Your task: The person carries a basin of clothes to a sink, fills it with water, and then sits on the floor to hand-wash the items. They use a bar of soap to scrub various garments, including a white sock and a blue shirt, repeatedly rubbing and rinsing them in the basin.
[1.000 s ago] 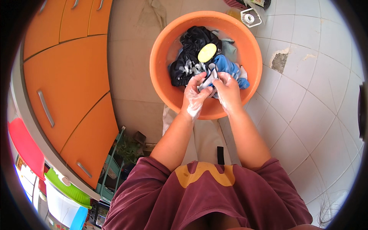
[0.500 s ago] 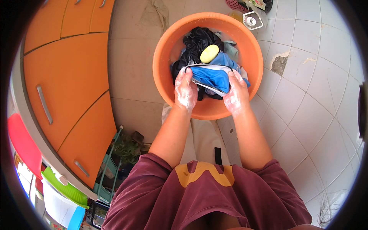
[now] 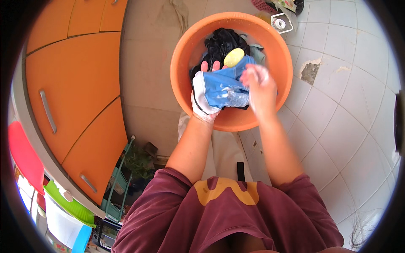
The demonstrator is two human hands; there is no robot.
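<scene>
A wet blue garment with a white, black-edged band and soap suds on it is stretched over the basin. My left hand holds it from beneath; the cloth lies across the palm, and the fingertips stick out past its far edge. Close to the garment's right end is my right hand, sudsy and blurred by motion, its fingers seeming curled; whether they grip cloth cannot be made out. A yellow oval soap bar rests on black wet cloth just beyond.
Around the laundry stands a round orange basin on the tiled floor. Orange cabinets line the left side. White tiles, one of them broken, cover the right. A white-framed object sits behind the basin, and a green rack stands low at left.
The garment has turned from a band held wide between both hands to lying over my left hand. My right hand has let go of the band's right end and curled.
</scene>
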